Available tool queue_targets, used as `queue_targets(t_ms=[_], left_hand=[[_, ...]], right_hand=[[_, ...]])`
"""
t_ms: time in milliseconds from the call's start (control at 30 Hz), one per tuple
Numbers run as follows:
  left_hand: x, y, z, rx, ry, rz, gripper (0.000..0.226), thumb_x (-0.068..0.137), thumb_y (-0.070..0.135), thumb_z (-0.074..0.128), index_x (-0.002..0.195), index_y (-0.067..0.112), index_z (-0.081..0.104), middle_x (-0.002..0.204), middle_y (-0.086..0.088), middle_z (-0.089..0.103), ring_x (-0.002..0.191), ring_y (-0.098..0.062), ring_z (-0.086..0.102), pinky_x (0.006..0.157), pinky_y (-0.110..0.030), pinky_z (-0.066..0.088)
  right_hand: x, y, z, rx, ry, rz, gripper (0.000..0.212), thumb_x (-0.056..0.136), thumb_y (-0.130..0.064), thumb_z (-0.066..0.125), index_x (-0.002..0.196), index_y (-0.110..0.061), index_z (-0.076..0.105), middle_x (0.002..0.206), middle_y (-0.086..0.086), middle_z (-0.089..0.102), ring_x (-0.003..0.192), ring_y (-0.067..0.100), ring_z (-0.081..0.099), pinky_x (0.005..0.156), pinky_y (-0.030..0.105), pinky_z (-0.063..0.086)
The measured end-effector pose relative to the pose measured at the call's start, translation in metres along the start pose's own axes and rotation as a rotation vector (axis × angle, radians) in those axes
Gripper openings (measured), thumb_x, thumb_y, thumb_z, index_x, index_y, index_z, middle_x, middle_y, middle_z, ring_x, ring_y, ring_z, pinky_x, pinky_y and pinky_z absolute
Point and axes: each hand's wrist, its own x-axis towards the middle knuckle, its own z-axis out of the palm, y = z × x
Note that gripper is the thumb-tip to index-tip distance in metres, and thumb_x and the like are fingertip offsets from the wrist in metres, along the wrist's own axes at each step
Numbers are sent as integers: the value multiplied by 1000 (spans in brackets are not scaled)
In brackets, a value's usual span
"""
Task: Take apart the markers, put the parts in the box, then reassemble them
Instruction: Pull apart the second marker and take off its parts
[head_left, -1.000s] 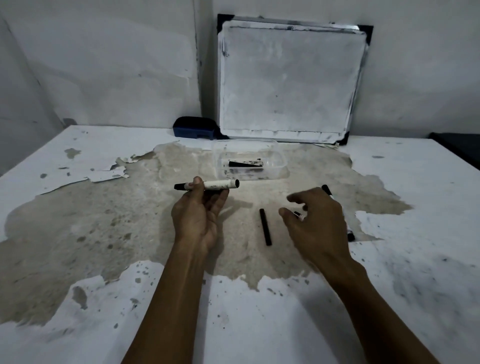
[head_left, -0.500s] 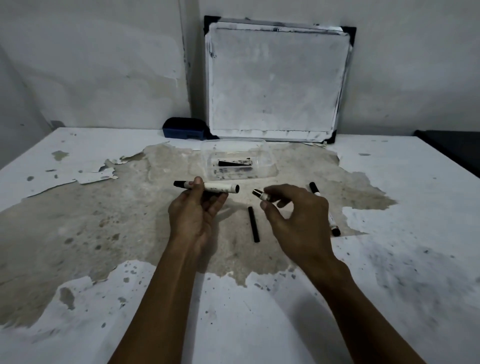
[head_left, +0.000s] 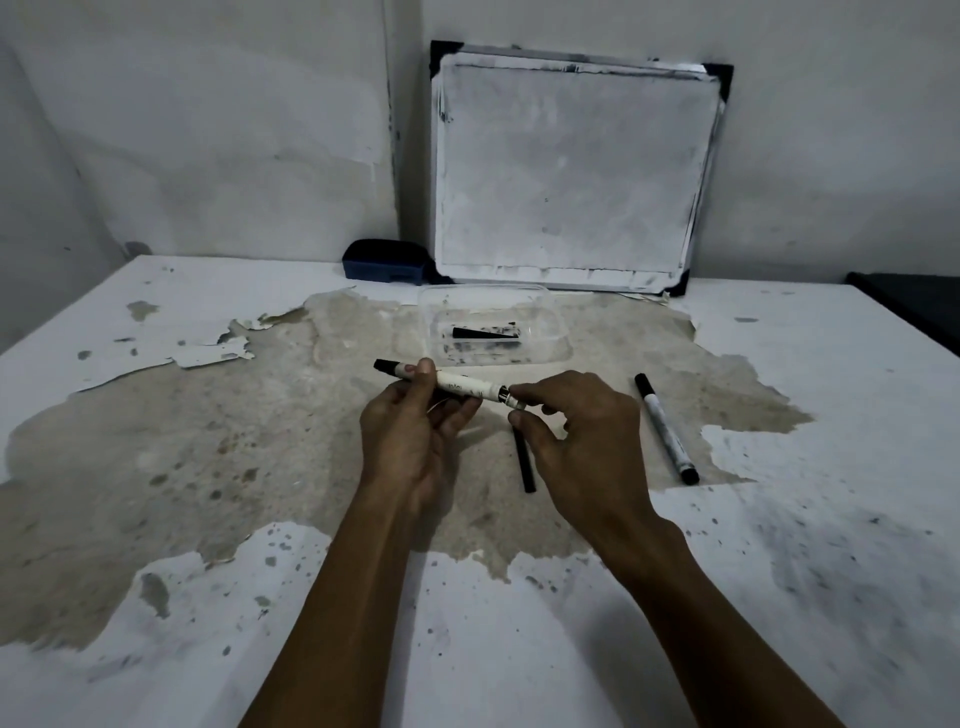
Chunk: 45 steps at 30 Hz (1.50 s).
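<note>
My left hand (head_left: 410, 436) holds a white marker barrel (head_left: 457, 383) level above the table, its black end pointing left. My right hand (head_left: 582, 436) pinches a small marker end piece (head_left: 511, 399) and presses it against the barrel's right end. A loose black cap (head_left: 523, 460) lies on the table just below the hands. A whole marker (head_left: 665, 428) rests to the right of my right hand. The clear plastic box (head_left: 545, 301) sits behind the hands with black marker parts (head_left: 485, 332) inside.
A whiteboard (head_left: 571, 171) leans against the wall at the back. A dark blue eraser (head_left: 384, 262) sits to its left. The table (head_left: 831, 519) has peeling white paint around a bare brown patch. A dark object (head_left: 914, 306) is at the far right edge.
My right hand picked up the small end piece from the table and brought it left to the right end of the barrel. My left hand stayed holding the barrel.
</note>
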Motion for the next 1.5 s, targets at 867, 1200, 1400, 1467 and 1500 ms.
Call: queue_targets(t_ms=[867,1200,1400,1467,1500], left_hand=[[-1,0,-6,318,-146,239,16,94,15,58,93,0,66,89,-21,74,82,-30,74,66,-32,61],[-13,-1,-1,496,-202,297,17,83,19,71,97,9,70,74,-8,77,68,-25,75,60,-33,61],[-22,-9,2,580,-255,325,23,83,22,70,101,7,71,73,-12,76,61,-28,72,56,-34,60],[-20,-8,0,604,-202,372,22,89,24,65,102,8,70,75,-13,75,60,-28,71,54,-33,59],[-19,-7,-1,615,-173,398,22,90,25,63,101,8,69,75,-14,74,58,-27,69,51,-32,58]], right_hand=[[2,-1,-5,357,-34,411,18,67,-2,85,83,-6,78,70,6,76,60,16,73,61,36,63],[2,-11,-14,-19,-171,256,35,70,-41,79,100,-26,72,85,-9,72,72,8,64,62,25,54],[-6,-2,-21,-57,-167,306,28,78,-31,77,101,-16,75,86,2,78,74,13,70,72,34,61],[-7,7,-30,-128,-117,396,25,77,-34,77,95,-17,76,83,1,78,75,16,72,72,36,60],[-6,13,-33,-175,-98,438,22,77,-34,76,90,-16,76,80,2,77,76,19,72,72,36,60]])
